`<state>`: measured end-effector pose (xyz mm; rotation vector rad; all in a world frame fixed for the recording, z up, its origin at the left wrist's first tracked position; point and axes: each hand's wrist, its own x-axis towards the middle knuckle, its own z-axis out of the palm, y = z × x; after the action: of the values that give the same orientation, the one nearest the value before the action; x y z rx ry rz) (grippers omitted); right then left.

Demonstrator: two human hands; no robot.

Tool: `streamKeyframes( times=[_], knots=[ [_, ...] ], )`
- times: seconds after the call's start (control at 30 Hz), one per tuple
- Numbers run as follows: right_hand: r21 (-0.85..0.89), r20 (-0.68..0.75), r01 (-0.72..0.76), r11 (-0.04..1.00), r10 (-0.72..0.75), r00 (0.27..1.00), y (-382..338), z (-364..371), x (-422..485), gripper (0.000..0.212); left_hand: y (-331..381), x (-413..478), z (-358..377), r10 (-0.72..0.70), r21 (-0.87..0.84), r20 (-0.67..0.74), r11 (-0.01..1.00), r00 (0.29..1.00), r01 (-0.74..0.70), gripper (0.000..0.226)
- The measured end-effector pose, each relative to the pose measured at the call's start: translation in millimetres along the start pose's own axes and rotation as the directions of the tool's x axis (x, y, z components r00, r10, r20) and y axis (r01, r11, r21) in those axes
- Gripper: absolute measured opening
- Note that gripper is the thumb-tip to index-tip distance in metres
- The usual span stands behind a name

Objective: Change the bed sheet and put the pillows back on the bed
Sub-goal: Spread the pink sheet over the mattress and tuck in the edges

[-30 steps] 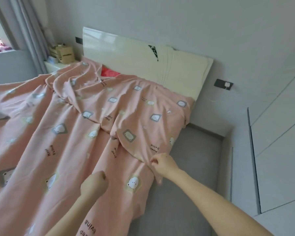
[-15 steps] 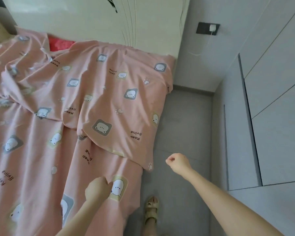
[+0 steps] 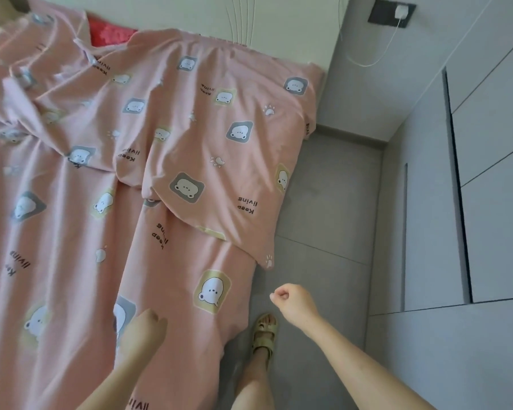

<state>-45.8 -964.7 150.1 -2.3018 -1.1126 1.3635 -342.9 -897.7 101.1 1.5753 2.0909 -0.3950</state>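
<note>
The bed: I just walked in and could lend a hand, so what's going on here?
A person stands beside the bed, laying a pink sheet over it. The sheet is rumpled, with one corner folded over and hanging off the side. The left hand is curled over the sheet's edge; whether it grips is unclear. The right hand is fisted above the floor, holding nothing.

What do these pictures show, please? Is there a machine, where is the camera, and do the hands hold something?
There is no machine: a person works with bare hands. The single camera sits on the person's head and looks down. A pink bear-print sheet lies rumpled over the bed, one corner hanging above the grey floor. The right hand is a closed fist above the floor and holds nothing. The left hand is curled over the sheet; whether it grips the cloth cannot be told.
</note>
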Motion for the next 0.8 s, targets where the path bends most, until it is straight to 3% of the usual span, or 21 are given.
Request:
streamKeyframes(
  times=[0.23, 0.33, 0.47, 0.7, 0.8],
  knots=[
    [-0.086, 0.026, 0.145, 0.986, -0.143, 0.989, -12.8, 90.2, -76.9, 0.032, -171.0, -81.7, 38.1, -0.292, -0.347, -0.208, 0.914, 0.934, 0.209, 0.029],
    [-0.149, 0.083, 0.202, 0.968, -0.191, 0.978, -13.6, 153.6, -113.5, 0.038, -244.4, -119.9, 51.4, -0.506, -0.453, -0.181, 0.804, 0.843, 0.385, 0.026],
    [-0.278, 0.233, 0.291, 0.915, -0.230, 0.945, -21.4, 247.6, -158.0, 0.050, -340.4, -148.0, 65.3, -0.659, -0.498, -0.117, 0.686, 0.743, 0.530, 0.033],
    [-0.450, 0.379, 0.470, 0.759, -0.314, 0.870, -42.3, 431.4, -226.9, 0.056, -510.3, -156.3, 92.7, -0.770, -0.556, -0.036, 0.545, 0.637, 0.627, 0.046],
    [-0.491, 0.346, 0.448, 0.747, -0.304, 0.887, -52.4, 514.9, -257.8, 0.052, -591.3, -146.4, 108.7, -0.775, -0.609, 0.010, 0.497, 0.632, 0.619, 0.048]
  ],
)
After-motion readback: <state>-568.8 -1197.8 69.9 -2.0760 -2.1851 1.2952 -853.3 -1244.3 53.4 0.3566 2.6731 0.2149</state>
